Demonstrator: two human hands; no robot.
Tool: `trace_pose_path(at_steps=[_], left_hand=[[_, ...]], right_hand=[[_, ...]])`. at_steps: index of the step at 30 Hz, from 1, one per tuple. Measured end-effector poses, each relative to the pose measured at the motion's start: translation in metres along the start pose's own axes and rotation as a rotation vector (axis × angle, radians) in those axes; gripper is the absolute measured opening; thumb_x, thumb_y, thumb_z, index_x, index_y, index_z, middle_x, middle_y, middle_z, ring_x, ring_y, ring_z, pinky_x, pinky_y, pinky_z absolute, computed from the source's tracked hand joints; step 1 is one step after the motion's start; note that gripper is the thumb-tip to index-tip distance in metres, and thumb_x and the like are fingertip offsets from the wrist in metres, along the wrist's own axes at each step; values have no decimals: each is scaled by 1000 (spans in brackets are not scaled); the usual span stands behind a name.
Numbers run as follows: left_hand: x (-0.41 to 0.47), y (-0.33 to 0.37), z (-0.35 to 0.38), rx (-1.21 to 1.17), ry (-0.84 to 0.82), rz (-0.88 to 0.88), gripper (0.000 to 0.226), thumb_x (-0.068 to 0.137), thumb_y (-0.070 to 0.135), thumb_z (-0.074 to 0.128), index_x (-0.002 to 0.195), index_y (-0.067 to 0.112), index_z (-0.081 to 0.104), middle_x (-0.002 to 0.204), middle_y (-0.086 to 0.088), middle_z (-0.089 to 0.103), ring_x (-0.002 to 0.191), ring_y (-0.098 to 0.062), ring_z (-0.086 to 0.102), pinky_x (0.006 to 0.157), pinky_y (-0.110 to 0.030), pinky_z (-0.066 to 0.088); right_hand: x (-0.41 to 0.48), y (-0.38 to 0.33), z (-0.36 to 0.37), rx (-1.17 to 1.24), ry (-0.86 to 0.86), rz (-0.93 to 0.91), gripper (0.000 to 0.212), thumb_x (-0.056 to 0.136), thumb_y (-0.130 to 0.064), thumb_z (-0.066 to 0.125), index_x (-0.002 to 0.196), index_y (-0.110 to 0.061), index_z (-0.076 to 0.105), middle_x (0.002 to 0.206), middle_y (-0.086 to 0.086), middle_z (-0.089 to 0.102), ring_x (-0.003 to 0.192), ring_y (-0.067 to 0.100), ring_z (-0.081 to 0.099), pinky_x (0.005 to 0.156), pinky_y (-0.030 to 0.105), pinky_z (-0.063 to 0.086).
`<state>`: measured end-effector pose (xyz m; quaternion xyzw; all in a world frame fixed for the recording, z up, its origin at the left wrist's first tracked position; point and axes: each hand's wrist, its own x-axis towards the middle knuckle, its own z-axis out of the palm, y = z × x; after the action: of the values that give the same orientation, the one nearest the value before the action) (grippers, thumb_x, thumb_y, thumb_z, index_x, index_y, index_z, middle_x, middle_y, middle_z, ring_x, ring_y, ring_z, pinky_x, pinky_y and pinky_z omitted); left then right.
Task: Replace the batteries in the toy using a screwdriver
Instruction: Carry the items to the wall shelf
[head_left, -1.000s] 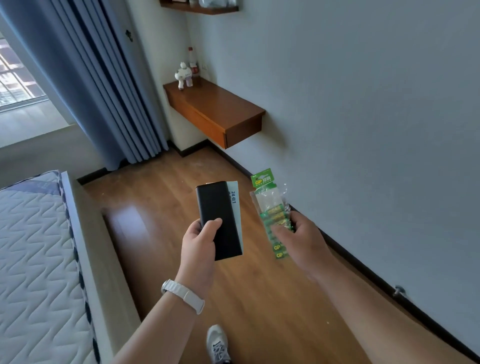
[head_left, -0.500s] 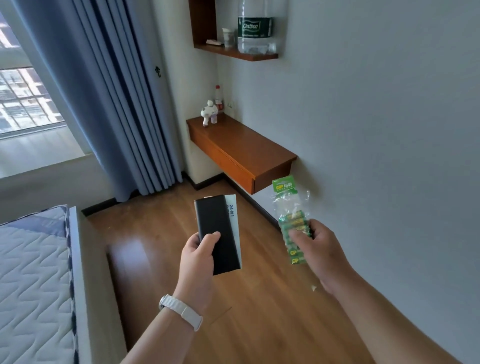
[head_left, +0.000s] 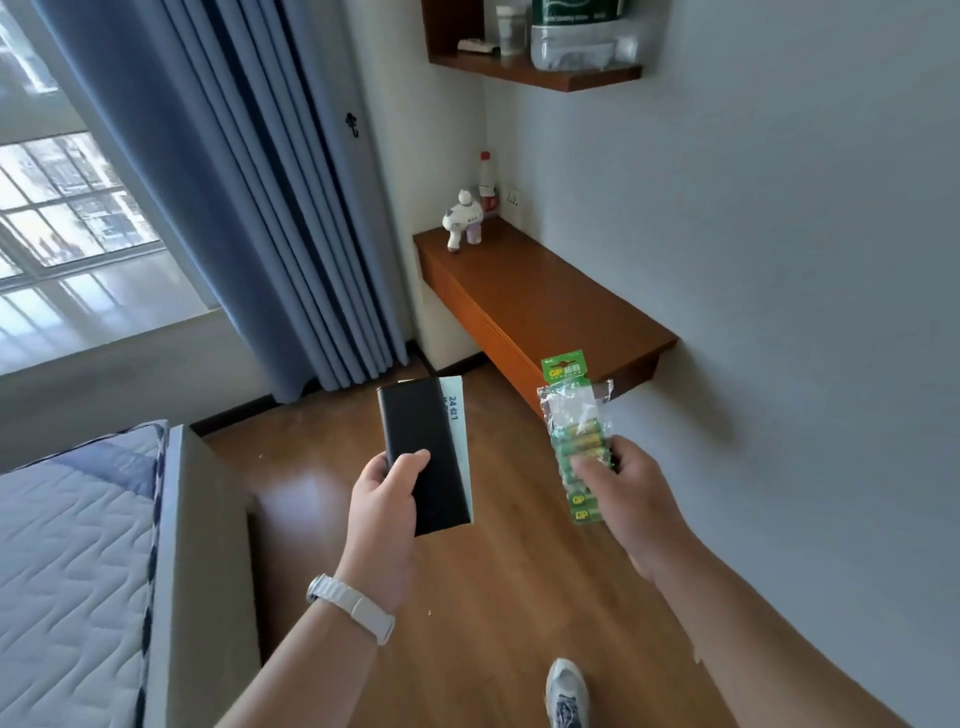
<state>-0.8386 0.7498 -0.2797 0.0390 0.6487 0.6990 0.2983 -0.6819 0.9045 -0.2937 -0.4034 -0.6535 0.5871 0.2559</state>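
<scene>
White-and-grey plastic toy (head_left: 462, 221) upright at far end of brown wooden wall-mounted desk (head_left: 545, 306), upper centre. Green-and-clear battery pack (head_left: 574, 415), centre right, pinched in right hand (head_left: 631, 501). Flat black rectangular case (head_left: 418, 441), centre, gripped by left hand (head_left: 384, 514).

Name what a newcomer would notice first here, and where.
At centre, the left hand grips a black case and the right hand a green battery pack. Beyond them, a white toy stands at the far end of the wooden wall shelf.
</scene>
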Motion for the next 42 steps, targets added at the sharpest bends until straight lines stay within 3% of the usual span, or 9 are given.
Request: trace_pose_path(at_steps=[4, 10, 15, 19, 23, 28, 32, 38, 42], left_hand=[[47, 27, 34, 29, 60, 7, 17, 95, 19, 61, 109, 11, 65, 102, -14, 73, 91, -29, 72, 76, -44, 60], [112, 46, 67, 28, 158, 24, 23, 94, 21, 61, 110, 6, 65, 97, -16, 73, 89, -35, 71, 68, -43, 58], [153, 51, 102, 80, 89, 8, 17, 94, 18, 61, 108, 9, 67, 102, -17, 74, 92, -35, 72, 77, -49, 60], [196, 53, 114, 70, 66, -4, 16, 93, 18, 63, 106, 9, 67, 99, -15, 75, 89, -33, 73, 78, -52, 60], [251, 57, 114, 55, 65, -30, 16, 94, 18, 62, 106, 8, 67, 97, -14, 75, 83, -27, 74, 65, -39, 58], [333, 77, 112, 73, -18, -79, 19, 91, 26, 64, 103, 12, 68, 92, -14, 75, 75, -27, 74, 73, -49, 52], [402, 115, 98, 87, -74, -75, 16, 95, 22, 61, 105, 13, 68, 93, -10, 77, 80, -25, 74, 68, -39, 60], [503, 158, 74, 114, -136, -76, 17, 95, 21, 61, 107, 11, 68, 87, -5, 76, 77, -19, 73, 60, -32, 55], [552, 165, 77, 130, -156, -139, 20, 94, 25, 61, 107, 11, 67, 91, -10, 75, 85, -28, 73, 70, -44, 60]], right_hand=[[81, -16, -19, -29, -54, -2, 5, 93, -24, 60, 95, -21, 64, 83, 1, 71, 70, 11, 70, 56, 23, 55], [186, -25, -39, 28, -55, 19, 11, 94, -27, 60, 103, -23, 65, 92, 2, 71, 84, 17, 70, 73, 38, 60], [225, -32, -25, 82, -123, 62, 11, 95, -25, 59, 104, -22, 63, 93, 3, 70, 85, 19, 70, 74, 36, 60], [259, -36, -4, 67, -115, 89, 10, 95, -27, 59, 104, -23, 63, 93, 1, 70, 85, 17, 70, 73, 33, 59], [296, -39, 16, 26, -99, 96, 12, 94, -28, 60, 104, -21, 65, 91, 2, 72, 83, 16, 71, 72, 33, 59], [359, -52, 55, -27, -23, 116, 12, 94, -30, 59, 104, -25, 64, 92, 0, 71, 83, 14, 71, 74, 33, 60], [410, -75, 103, -31, 0, 134, 13, 94, -31, 60, 104, -26, 64, 92, 0, 72, 82, 14, 72, 75, 34, 61], [476, -100, 167, -36, 66, 135, 14, 94, -33, 60, 105, -25, 62, 94, 2, 71, 83, 15, 72, 70, 32, 61], [496, -96, 186, -62, 117, 188, 17, 93, -35, 61, 107, -27, 61, 95, 0, 71, 83, 13, 72, 71, 32, 61]])
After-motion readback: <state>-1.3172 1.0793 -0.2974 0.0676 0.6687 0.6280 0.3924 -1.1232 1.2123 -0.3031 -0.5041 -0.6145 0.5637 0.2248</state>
